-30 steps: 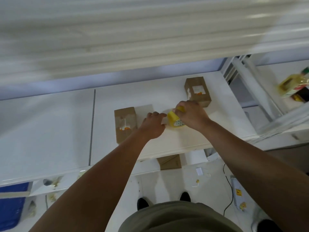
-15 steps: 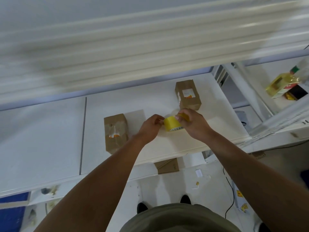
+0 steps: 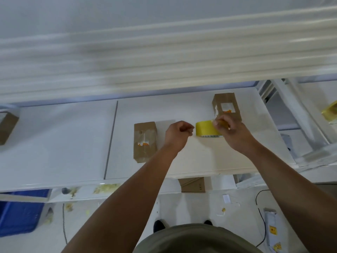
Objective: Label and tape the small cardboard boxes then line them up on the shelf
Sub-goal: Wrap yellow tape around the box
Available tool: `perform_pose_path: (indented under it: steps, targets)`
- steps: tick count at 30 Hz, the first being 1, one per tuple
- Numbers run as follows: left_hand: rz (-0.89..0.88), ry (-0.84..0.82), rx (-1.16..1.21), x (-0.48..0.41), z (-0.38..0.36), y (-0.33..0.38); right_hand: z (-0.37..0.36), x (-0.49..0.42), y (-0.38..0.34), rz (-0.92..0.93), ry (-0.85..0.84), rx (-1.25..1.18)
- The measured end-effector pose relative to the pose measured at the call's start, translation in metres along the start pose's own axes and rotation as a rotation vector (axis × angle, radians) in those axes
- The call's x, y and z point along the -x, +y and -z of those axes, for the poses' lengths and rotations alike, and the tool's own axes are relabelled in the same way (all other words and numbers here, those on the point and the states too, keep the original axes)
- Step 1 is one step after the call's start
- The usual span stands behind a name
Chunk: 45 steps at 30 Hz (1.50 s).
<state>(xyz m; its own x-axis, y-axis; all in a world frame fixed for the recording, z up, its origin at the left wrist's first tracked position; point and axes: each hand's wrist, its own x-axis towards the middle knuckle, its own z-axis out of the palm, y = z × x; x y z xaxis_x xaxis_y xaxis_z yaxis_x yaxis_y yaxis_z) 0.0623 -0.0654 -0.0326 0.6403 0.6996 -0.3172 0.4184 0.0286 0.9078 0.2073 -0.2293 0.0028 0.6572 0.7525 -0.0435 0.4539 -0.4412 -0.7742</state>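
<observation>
My right hand point(image 3: 232, 134) grips a yellow tape roll point(image 3: 206, 129) just above the white shelf board point(image 3: 73, 143). My left hand point(image 3: 179, 133) is curled, with its fingertips pinched at the roll's left edge on the tape end, which is too thin to see clearly. A small cardboard box point(image 3: 145, 141) with a torn label lies left of my left hand. A second box point(image 3: 227, 106) with a white label stands behind the roll, near the board's right end. A third box point(image 3: 7, 125) sits at the far left edge.
A blurred upper shelf point(image 3: 164, 61) overhangs the back of the board. White rack posts point(image 3: 291, 115) rise on the right. Below are another cardboard box point(image 3: 193, 184), a blue bin point(image 3: 18, 216), a black cable point(image 3: 260, 216) and scraps on the floor.
My hands lifted the roll off the board and turned it. My left hand has drawn a little away from the roll, to the left. The view shifted left, showing the far-left box.
</observation>
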Motion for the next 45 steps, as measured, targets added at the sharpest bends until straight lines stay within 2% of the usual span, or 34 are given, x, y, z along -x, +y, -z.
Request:
perform_pose_path:
  steps: [3,5,7,10,12,15,19,30,35,36,39,43,45]
  targets:
    - [0.021,0.025,0.138,0.006,0.035,0.012,0.002,-0.005,-0.029,0.112,-0.065,-0.038]
    - [0.009,0.050,0.137,0.013,0.068,0.015,-0.005,-0.008,-0.047,0.156,-0.156,-0.027]
    - [-0.021,0.094,0.004,0.017,0.103,0.015,-0.022,-0.011,-0.062,0.181,-0.241,-0.033]
    - [-0.043,0.206,-0.200,0.018,0.163,0.011,-0.052,-0.021,-0.078,0.208,-0.204,0.031]
    - [0.008,0.172,-0.170,0.018,0.199,0.005,-0.065,-0.032,-0.083,0.185,-0.198,0.139]
    - [0.095,0.072,-0.172,0.016,0.222,-0.010,-0.078,-0.048,-0.085,0.127,-0.288,0.167]
    - [0.139,0.106,-0.169,0.005,0.219,-0.031,-0.101,-0.061,-0.085,0.076,-0.327,0.244]
    - [0.178,0.192,-0.256,-0.019,0.201,-0.055,-0.125,-0.074,-0.090,-0.043,-0.287,0.413]
    - [0.242,0.300,-0.102,-0.016,0.176,-0.073,-0.131,-0.072,-0.097,-0.033,-0.274,0.542]
    - [0.235,0.304,-0.119,-0.014,0.169,-0.076,-0.131,-0.072,-0.098,-0.036,-0.266,0.547]
    - [0.210,0.326,-0.390,-0.004,0.153,-0.087,-0.129,-0.069,-0.097,-0.042,-0.254,0.548]
    - [0.076,0.540,-0.340,0.028,0.132,-0.084,-0.125,-0.066,-0.093,-0.057,-0.246,0.519]
    - [0.034,0.442,-0.485,0.045,0.109,-0.077,-0.123,-0.066,-0.092,-0.074,-0.248,0.490]
